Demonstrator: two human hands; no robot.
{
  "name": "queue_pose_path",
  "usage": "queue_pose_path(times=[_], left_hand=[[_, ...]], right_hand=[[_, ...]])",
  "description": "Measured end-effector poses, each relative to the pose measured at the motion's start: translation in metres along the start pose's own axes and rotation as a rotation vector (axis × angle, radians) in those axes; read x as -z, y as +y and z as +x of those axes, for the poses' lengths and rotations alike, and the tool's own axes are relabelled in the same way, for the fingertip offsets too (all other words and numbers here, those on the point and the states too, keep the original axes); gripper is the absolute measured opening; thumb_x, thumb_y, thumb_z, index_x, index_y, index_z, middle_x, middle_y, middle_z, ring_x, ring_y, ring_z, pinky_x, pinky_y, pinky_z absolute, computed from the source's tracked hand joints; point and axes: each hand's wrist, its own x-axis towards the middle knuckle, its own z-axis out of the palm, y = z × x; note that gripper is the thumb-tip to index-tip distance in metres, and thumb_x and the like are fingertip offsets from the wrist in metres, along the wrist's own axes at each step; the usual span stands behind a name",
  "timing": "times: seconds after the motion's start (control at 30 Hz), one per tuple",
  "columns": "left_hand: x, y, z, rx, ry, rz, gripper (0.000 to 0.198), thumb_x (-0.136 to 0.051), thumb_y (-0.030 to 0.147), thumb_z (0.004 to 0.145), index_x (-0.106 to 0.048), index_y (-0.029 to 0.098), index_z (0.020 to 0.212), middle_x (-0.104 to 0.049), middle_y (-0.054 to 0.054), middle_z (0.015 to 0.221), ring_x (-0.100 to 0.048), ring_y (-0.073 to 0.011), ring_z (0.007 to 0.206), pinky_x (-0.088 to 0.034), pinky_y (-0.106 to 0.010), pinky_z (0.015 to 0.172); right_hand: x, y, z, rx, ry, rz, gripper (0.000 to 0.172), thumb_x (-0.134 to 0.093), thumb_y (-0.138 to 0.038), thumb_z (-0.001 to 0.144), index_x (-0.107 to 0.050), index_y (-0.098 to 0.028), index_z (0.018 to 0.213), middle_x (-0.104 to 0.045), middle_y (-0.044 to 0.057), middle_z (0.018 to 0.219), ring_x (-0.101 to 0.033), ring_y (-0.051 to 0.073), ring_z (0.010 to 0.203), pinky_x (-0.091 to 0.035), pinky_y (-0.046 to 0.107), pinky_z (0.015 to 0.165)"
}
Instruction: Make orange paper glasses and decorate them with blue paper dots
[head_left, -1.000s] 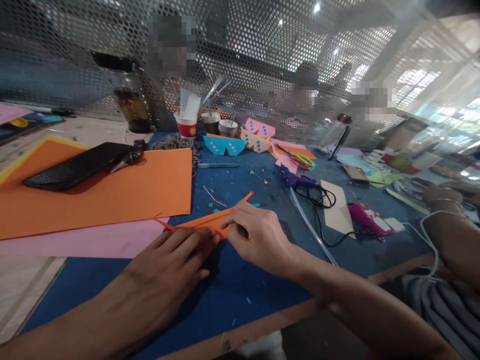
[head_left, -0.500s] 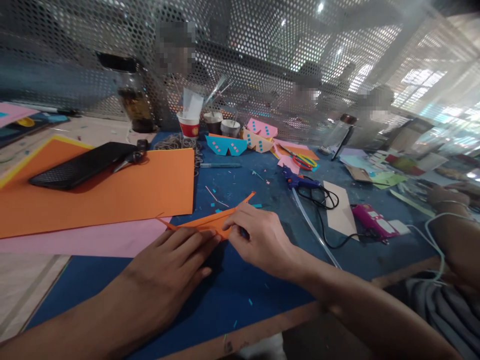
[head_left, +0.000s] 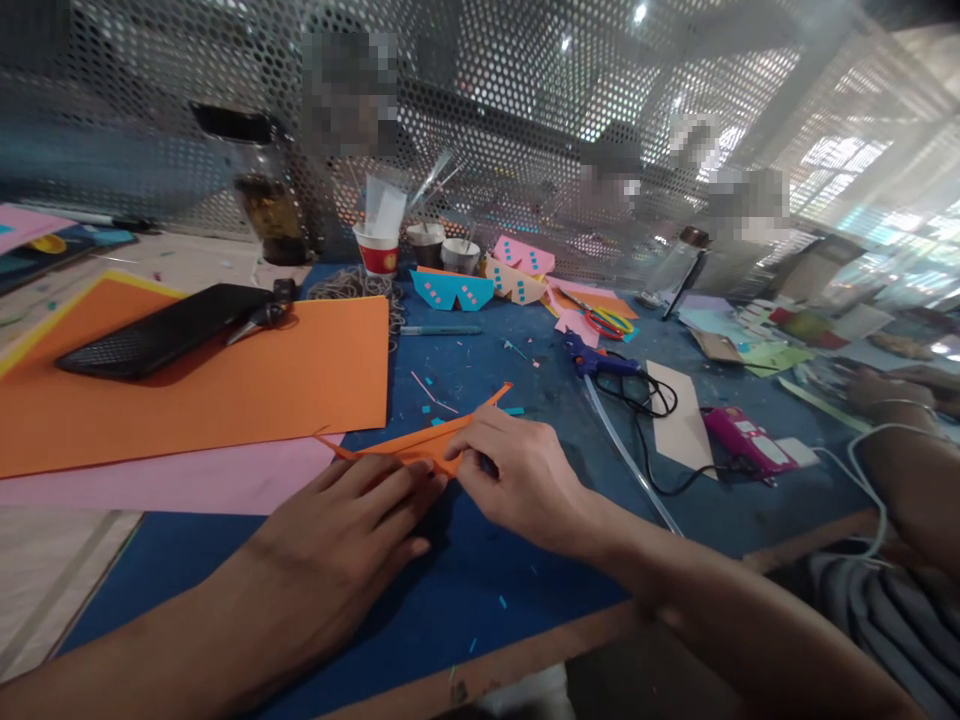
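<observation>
A folded piece of orange paper (head_left: 416,440) lies on the blue tabletop, with a thin strip sticking out at each end. My left hand (head_left: 352,525) rests over its near left part, fingers stretched out and pressing it down. Closed in a pinch, my right hand (head_left: 517,470) has its thumb and fingertips at the paper's right part. Both hands hide the near edge of the paper, and their fingertips are close together.
Left are large orange sheets (head_left: 330,370) with a black phone (head_left: 165,330) and keys on top. Paper glasses (head_left: 454,291), cups and scissors (head_left: 607,322) stand behind. Right are a glue gun (head_left: 600,360), its cables, a magenta box (head_left: 750,443) and another person's arm (head_left: 911,470).
My left hand's fingertips have slid slightly to the right along the orange paper. My right hand and the paper stay nearly in place.
</observation>
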Motion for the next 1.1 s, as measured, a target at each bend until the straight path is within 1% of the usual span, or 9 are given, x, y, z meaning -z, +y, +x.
queue_pose_path(times=[0.07, 0.2, 0.33, 0.43, 0.5, 0.73, 0.9, 1.03, 1.1], left_hand=[[0.000, -0.002, 0.000, -0.014, -0.004, 0.001, 0.040, -0.055, 0.025, 0.111, -0.065, 0.018, 0.149, -0.076, -0.012, 0.130, -0.065, -0.0316, 0.117, -0.051, -0.047, 0.099], [0.001, 0.002, -0.001, 0.038, 0.005, 0.025, 0.038, -0.052, 0.025, 0.112, -0.066, 0.018, 0.146, -0.074, -0.013, 0.139, -0.062, -0.0345, 0.124, -0.048, -0.052, 0.104], [0.002, 0.006, -0.001, 0.053, 0.003, 0.028, 0.040, -0.051, 0.028, 0.113, -0.064, 0.017, 0.150, -0.074, -0.012, 0.137, -0.061, -0.0337, 0.125, -0.046, -0.051, 0.106], [0.002, 0.007, -0.002, 0.072, 0.005, 0.014, 0.043, -0.051, 0.027, 0.113, -0.060, 0.014, 0.153, -0.074, -0.012, 0.137, -0.059, -0.0328, 0.128, -0.042, -0.049, 0.111], [0.002, 0.007, -0.002, 0.057, 0.021, 0.012, 0.042, -0.051, 0.026, 0.113, -0.060, 0.013, 0.152, -0.074, -0.012, 0.136, -0.059, -0.0326, 0.127, -0.041, -0.049, 0.111], [0.001, 0.004, 0.004, 0.059, 0.076, -0.032, 0.035, -0.053, 0.025, 0.111, -0.066, 0.014, 0.142, -0.076, -0.012, 0.129, -0.062, -0.0318, 0.121, -0.047, -0.047, 0.104], [-0.002, -0.004, 0.003, 0.042, 0.128, -0.045, 0.036, -0.058, 0.027, 0.109, -0.066, 0.013, 0.141, -0.076, -0.013, 0.133, -0.063, -0.0309, 0.123, -0.050, -0.046, 0.104], [-0.002, -0.004, 0.002, 0.022, 0.099, -0.023, 0.033, -0.057, 0.026, 0.109, -0.067, 0.016, 0.139, -0.076, -0.011, 0.134, -0.063, -0.0308, 0.126, -0.049, -0.046, 0.106], [-0.001, -0.001, 0.003, 0.044, 0.099, -0.012, 0.034, -0.055, 0.026, 0.110, -0.066, 0.015, 0.140, -0.076, -0.012, 0.134, -0.063, -0.0314, 0.127, -0.048, -0.047, 0.106]], right_hand=[[0.000, 0.000, 0.000, -0.003, -0.002, -0.003, 0.024, -0.055, -0.009, 0.095, -0.077, -0.019, 0.094, -0.078, 0.003, 0.092, -0.073, 0.015, 0.078, -0.051, 0.026, 0.071], [0.000, -0.001, -0.001, -0.008, -0.004, -0.005, 0.024, -0.055, -0.009, 0.094, -0.076, -0.019, 0.093, -0.078, 0.003, 0.091, -0.072, 0.015, 0.079, -0.051, 0.026, 0.071], [0.000, -0.001, -0.001, -0.008, -0.004, -0.004, 0.024, -0.054, -0.009, 0.095, -0.076, -0.019, 0.094, -0.077, 0.003, 0.092, -0.072, 0.015, 0.079, -0.051, 0.026, 0.072], [0.000, 0.001, -0.001, 0.005, -0.015, 0.001, 0.024, -0.054, -0.009, 0.095, -0.076, -0.019, 0.094, -0.077, 0.003, 0.092, -0.073, 0.016, 0.081, -0.051, 0.026, 0.073], [0.000, 0.002, -0.001, 0.012, -0.025, 0.003, 0.024, -0.054, -0.009, 0.095, -0.077, -0.018, 0.095, -0.077, 0.004, 0.093, -0.073, 0.016, 0.082, -0.052, 0.027, 0.074], [-0.001, 0.001, -0.002, 0.013, -0.023, -0.014, 0.024, -0.054, -0.010, 0.096, -0.076, -0.018, 0.094, -0.077, 0.003, 0.093, -0.072, 0.016, 0.078, -0.050, 0.026, 0.071], [0.000, 0.000, -0.003, -0.001, -0.091, -0.012, 0.024, -0.056, -0.010, 0.097, -0.078, -0.019, 0.097, -0.078, 0.003, 0.097, -0.073, 0.016, 0.083, -0.051, 0.026, 0.073], [0.000, -0.001, -0.002, 0.008, -0.168, -0.035, 0.025, -0.056, -0.012, 0.098, -0.081, -0.018, 0.100, -0.079, 0.004, 0.100, -0.075, 0.018, 0.088, -0.052, 0.028, 0.075], [-0.001, 0.000, -0.002, 0.017, -0.190, -0.068, 0.026, -0.056, -0.012, 0.099, -0.081, -0.018, 0.099, -0.079, 0.004, 0.098, -0.075, 0.018, 0.087, -0.051, 0.029, 0.075]])
